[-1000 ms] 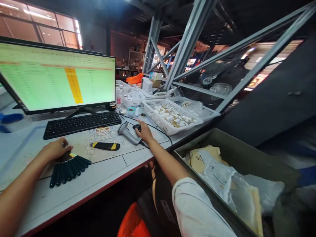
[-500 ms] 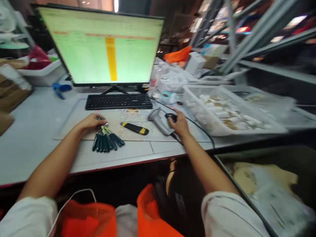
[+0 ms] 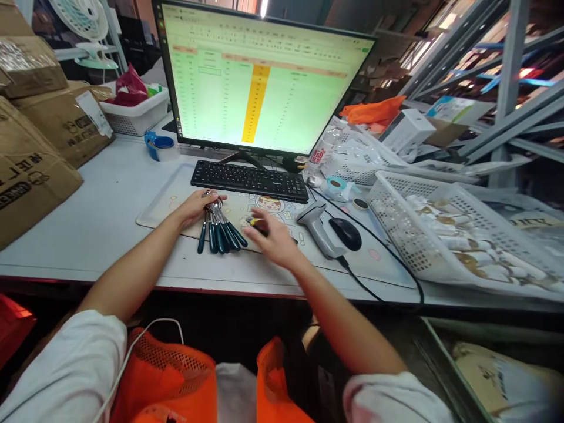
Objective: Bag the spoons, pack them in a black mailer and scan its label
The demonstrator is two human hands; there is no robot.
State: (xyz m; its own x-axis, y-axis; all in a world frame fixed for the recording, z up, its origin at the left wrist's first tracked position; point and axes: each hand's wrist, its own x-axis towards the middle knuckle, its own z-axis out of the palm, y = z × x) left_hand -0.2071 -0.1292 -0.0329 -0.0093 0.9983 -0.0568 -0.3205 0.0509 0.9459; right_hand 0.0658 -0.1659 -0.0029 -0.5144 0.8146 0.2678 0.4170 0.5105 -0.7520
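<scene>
Left hand (image 3: 198,207): grip closed on the metal ends of a bunch of spoons (image 3: 221,234), dark green handles fanned towards the person. Whether the bunch is lifted or resting cannot be told. Right hand (image 3: 277,238): just right of that grip, thumb and fingers parted, no hold shown. Beneath it lies a yellow-and-black tool (image 3: 252,221), largely hidden — contact cannot be confirmed. Further right of the grip: a grey scanner (image 3: 319,232), then a mouse (image 3: 347,234). Beyond the grip: keyboard (image 3: 249,181) and lit monitor (image 3: 220,100), all on the tabletop (image 3: 110,200). Step in hand, as judged: keeping the spoons gathered in one hand. The next move calls for firm pressure at the metal ends — a slack pinch could scatter the fan.
</scene>
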